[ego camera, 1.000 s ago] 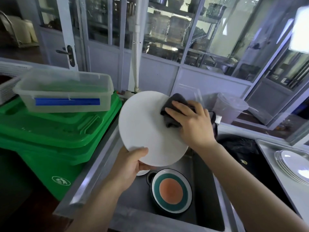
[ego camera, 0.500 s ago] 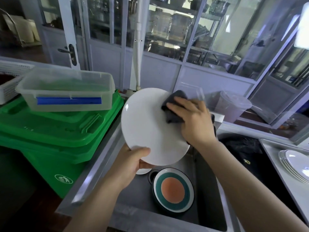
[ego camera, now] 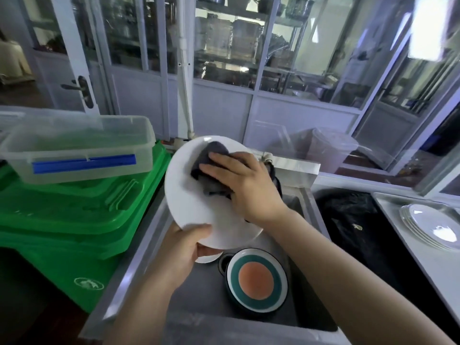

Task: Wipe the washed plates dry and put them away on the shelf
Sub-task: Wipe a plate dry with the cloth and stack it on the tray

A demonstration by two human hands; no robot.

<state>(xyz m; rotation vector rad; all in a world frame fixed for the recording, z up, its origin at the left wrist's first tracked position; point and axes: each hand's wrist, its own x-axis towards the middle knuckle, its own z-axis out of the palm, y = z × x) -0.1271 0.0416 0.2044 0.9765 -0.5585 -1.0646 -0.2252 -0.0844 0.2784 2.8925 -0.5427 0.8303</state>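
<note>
A large white plate (ego camera: 189, 195) stands tilted over the steel sink (ego camera: 206, 295). My left hand (ego camera: 184, 247) grips its lower rim, thumb on the face. My right hand (ego camera: 246, 185) presses a dark grey cloth (ego camera: 211, 158) flat against the upper right of the plate's face, fingers straight. In the sink basin lies a plate with a green ring and an orange middle (ego camera: 256, 280), and beside it the edge of a small white dish (ego camera: 207, 257). A stack of white plates (ego camera: 433, 227) rests on the steel counter at the right.
Green bins (ego camera: 74, 215) stand left of the sink with a clear plastic box (ego camera: 82, 145) on top. A black bag-lined basin (ego camera: 356, 220) lies right of the sink. Glass-panelled walls and a door (ego camera: 77, 90) close the back, with metal shelves behind the glass.
My right hand has slid the cloth to the left across the plate's face. The plate has tilted and risen slightly in my left hand.
</note>
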